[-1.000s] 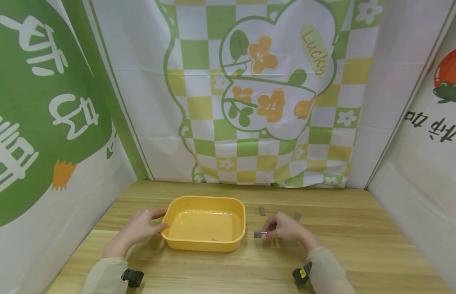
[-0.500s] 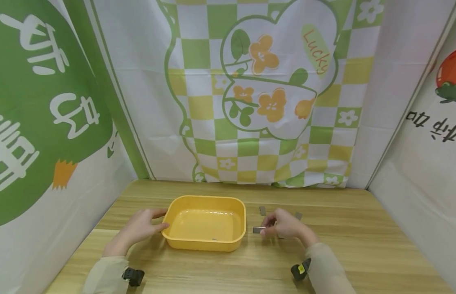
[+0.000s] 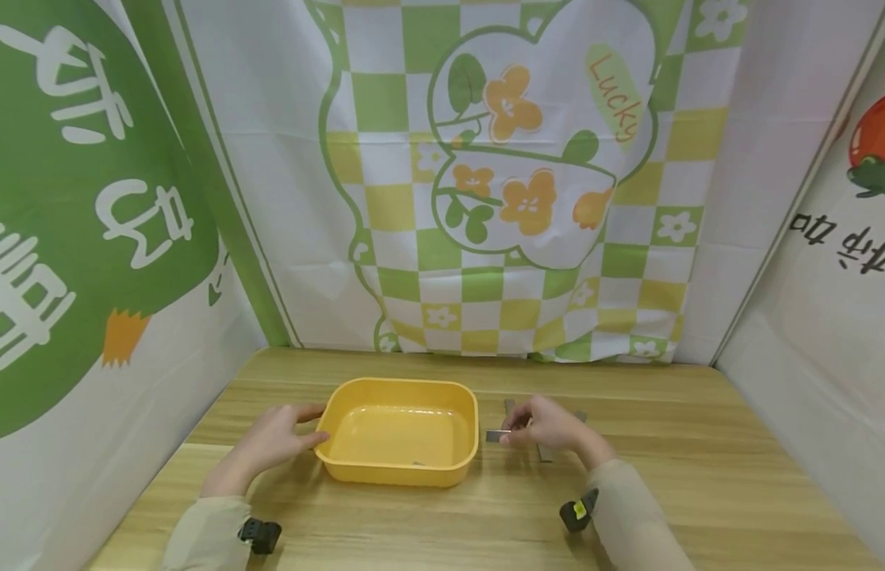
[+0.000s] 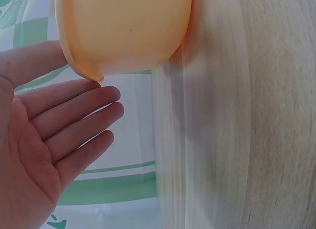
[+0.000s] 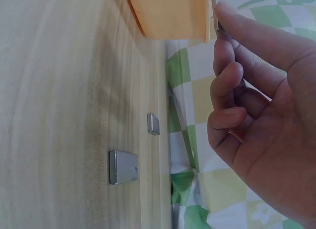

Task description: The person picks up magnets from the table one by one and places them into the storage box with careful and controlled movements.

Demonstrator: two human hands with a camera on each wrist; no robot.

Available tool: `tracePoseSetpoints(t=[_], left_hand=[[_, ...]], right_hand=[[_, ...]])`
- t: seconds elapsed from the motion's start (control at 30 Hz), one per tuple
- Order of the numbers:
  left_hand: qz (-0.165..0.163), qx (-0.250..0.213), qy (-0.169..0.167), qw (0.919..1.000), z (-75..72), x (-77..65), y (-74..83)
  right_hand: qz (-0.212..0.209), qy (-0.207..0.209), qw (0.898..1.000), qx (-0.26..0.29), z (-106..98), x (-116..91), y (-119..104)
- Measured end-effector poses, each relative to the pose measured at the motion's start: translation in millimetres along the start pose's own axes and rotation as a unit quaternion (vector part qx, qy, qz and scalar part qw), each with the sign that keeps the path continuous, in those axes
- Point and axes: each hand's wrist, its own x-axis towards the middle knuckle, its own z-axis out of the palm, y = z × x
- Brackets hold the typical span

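My left hand (image 3: 274,440) is at the left end of a yellow plastic basin (image 3: 396,477), thumb over the rim and index fingertip against it. In the left wrist view, the other fingers (image 4: 81,123) extend straight below the rim. Between thumb and fingertips, my right hand (image 3: 545,424) pinches a small flat silver metal piece (image 3: 496,435), just right of the basin. The right wrist view shows this piece almost edge-on, and the remaining fingers (image 5: 227,81) curled. A similar piece (image 3: 417,464) lies inside the basin near its front wall.
Several more metal pieces lie around my right hand: one behind it (image 3: 510,405), one under it (image 3: 545,454), another to its right (image 3: 581,415). The wooden table (image 3: 414,531) ends at a patterned cloth (image 3: 485,313), with printed side cloths (image 3: 806,333) to either side.
My right hand has moved slightly left and away from me with the metal piece, closer to the basin, uncovering the piece under it. My left hand and the basin stay put.
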Motion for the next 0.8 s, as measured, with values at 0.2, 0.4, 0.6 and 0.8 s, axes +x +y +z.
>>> tracePoseSetpoints(t=[0.2,0.4,0.6,0.8], left_hand=[[-0.001,0.001,0.0,1.0,-0.8,0.8,0.0],[0.0,0.003,0.001,1.0,-0.6,1.0,-0.1],[0.001,0.001,0.0,1.0,-0.4,1.2,-0.7],[0.002,0.001,-0.001,1.0,-0.4,1.3,-0.5]], right_hand=[[-0.003,0.004,1.0,-0.001,-1,6,-2],[0.002,-0.001,1.0,0.007,-1,12,-4],[0.003,-0.004,1.0,0.025,-2,17,-6],[0.005,-0.006,1.0,0.027,-2,22,-8]])
